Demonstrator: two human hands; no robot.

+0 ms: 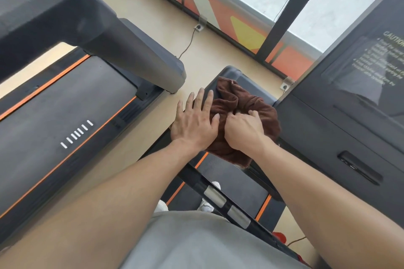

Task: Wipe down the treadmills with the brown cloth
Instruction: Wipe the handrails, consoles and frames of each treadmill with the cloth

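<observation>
While you wipe, work remains.
Your right hand (242,129) grips the brown cloth (242,102) on one treadmill (229,74); left hand (194,122) flat, fingers spread.

A crumpled brown terry cloth (244,116) lay bunched on the dark grey plastic front cover of the near treadmill (235,75). The right hand (243,130) gripped the cloth with curled fingers, while the left hand (194,123) lay flat just beside it, fingers spread, its thumb touching the cloth's edge. To the left stood a second black treadmill with orange-striped belt edges (65,120). A dark console panel bearing a white caution label (371,61) rose at right. Black power cables (188,43) ran across the beige floor (153,19) toward wall sockets.
</observation>
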